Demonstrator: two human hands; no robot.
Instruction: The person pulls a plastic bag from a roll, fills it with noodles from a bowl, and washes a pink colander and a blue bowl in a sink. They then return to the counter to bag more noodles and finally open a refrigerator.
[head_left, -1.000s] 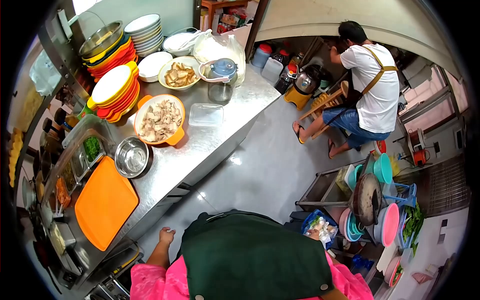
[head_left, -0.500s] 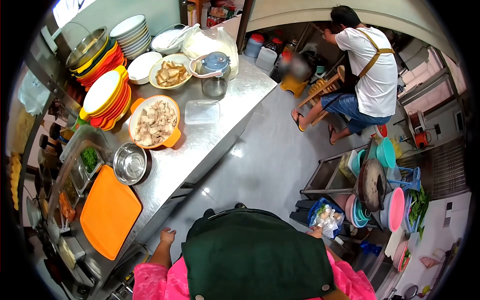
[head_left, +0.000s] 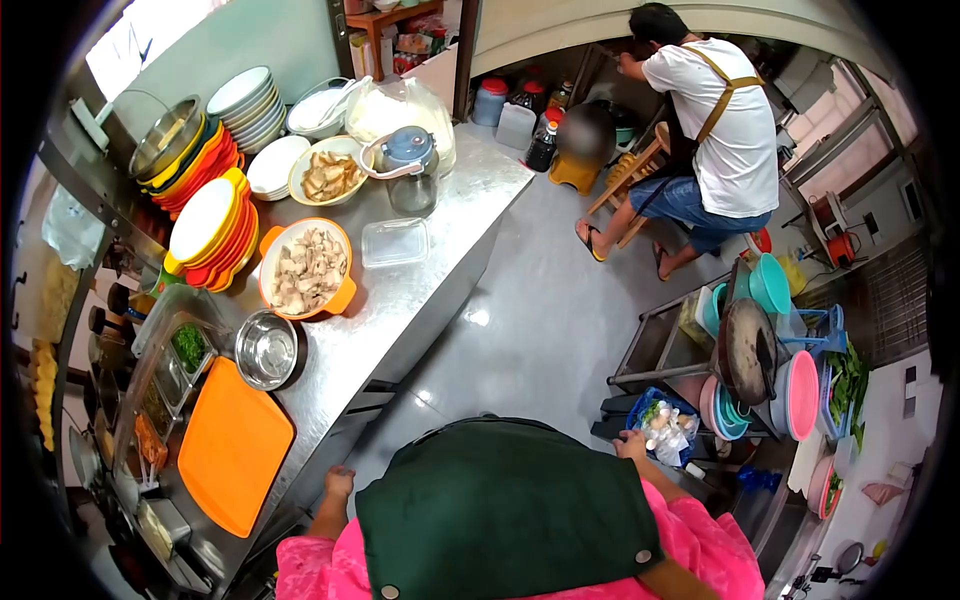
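Observation:
My left hand (head_left: 340,483) hangs low beside the steel counter (head_left: 410,295), fingers loosely bent, with nothing visible in it. My right hand (head_left: 629,444) is on the other side of my green apron (head_left: 505,515), its fingers partly showing and nothing visible in them. In this view it overlaps the edge of a blue-lined bin (head_left: 668,432) filled with scraps and plastic. The counter on my left carries an orange-rimmed bowl of pale chopped pieces (head_left: 307,268), a steel bowl (head_left: 267,349) and an orange tray (head_left: 236,448).
A person in a white shirt (head_left: 735,130) sits on a wooden stool ahead on the right. A rack on the right holds a round chopping board (head_left: 745,352) and pink basins (head_left: 800,395). Grey floor (head_left: 505,310) runs between counter and rack. Stacked bowls (head_left: 215,235) crowd the counter's back.
The view has shifted slightly, with the counter items lower and the seated person a little further left. My left hand has dropped lower; my right hand shows more, higher up beside the bin.

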